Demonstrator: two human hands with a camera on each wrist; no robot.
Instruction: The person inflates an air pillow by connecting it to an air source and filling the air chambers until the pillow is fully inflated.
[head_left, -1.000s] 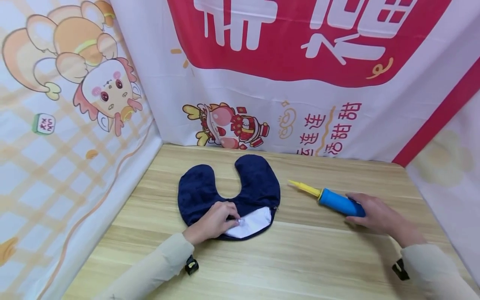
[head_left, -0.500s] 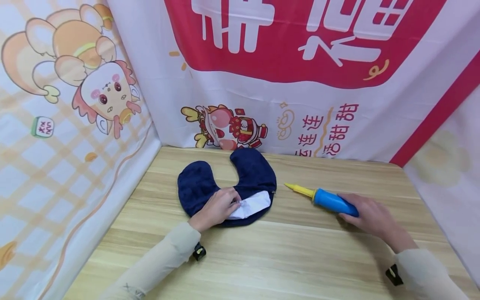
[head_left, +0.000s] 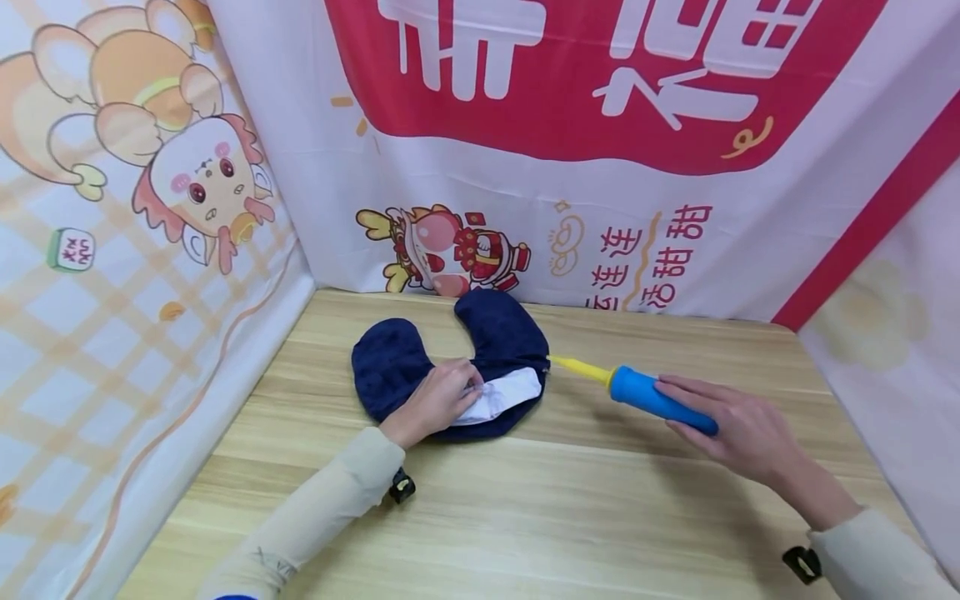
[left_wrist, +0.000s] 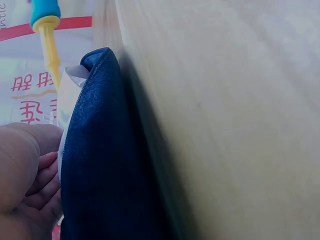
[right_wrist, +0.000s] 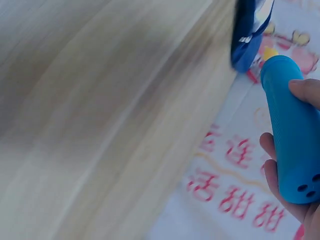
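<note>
A dark blue U-shaped neck pillow lies flat and limp on the wooden table. Its zipped edge gapes, and a white inner lining shows through the slit. My left hand reaches over the pillow's front and pinches the inner piece at the opening, where a bit of clear plastic shows beside the thumb in the left wrist view. My right hand grips a blue hand pump round its barrel, raised over the table. The pump's yellow nozzle points left, its tip overlapping the pillow's right edge in the head view.
Printed white cloth hangs at the back and along both sides of the table. A dark wrist strap hangs below the left sleeve, another strap below the right.
The pump has moved left in my right hand, so its nozzle tip now reaches the pillow's edge. The pillow has shifted slightly away from me, with my left hand on it.
</note>
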